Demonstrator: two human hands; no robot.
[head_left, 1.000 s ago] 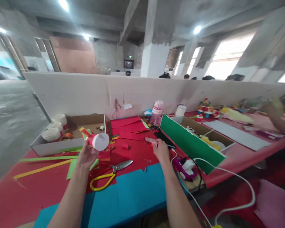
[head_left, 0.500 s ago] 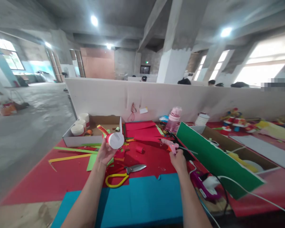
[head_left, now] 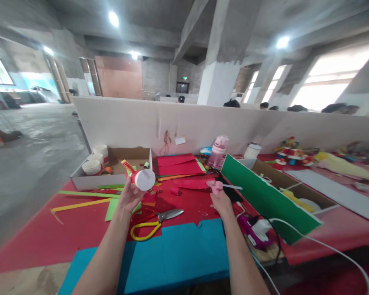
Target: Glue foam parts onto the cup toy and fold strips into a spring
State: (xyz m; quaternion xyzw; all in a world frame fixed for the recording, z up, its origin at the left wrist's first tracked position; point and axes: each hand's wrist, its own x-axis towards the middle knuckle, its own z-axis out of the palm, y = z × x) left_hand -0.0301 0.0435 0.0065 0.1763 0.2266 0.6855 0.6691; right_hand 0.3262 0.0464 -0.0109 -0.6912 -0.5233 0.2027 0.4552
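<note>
My left hand (head_left: 130, 197) is closed around a paper cup (head_left: 145, 180) wrapped in red, its round white end turned toward me. A folded yellow-and-red paper strip (head_left: 127, 166) sticks up from the cup's far side. My right hand (head_left: 222, 202) grips a pink hot glue gun (head_left: 215, 187), nozzle to the left, with a pale glue stick (head_left: 233, 187) jutting out of its back. Between my hands a small red paper roll (head_left: 175, 191) lies on the table. Scissors with yellow handles (head_left: 145, 232) rest nearer to me, blades pointing right.
Blue sheets (head_left: 178, 258) cover the near edge. At left stands an open box (head_left: 92, 183) with paper cups. A green-sided box (head_left: 264, 200) and a purple power strip (head_left: 254, 237) with cables are at right. Red paper (head_left: 176, 164) and a pink bottle (head_left: 218, 151) sit before the white partition (head_left: 126, 121).
The camera view has shifted slightly to the right. My right hand has turned the glue gun and brought it a little forward. The cup stays in my left hand.
</note>
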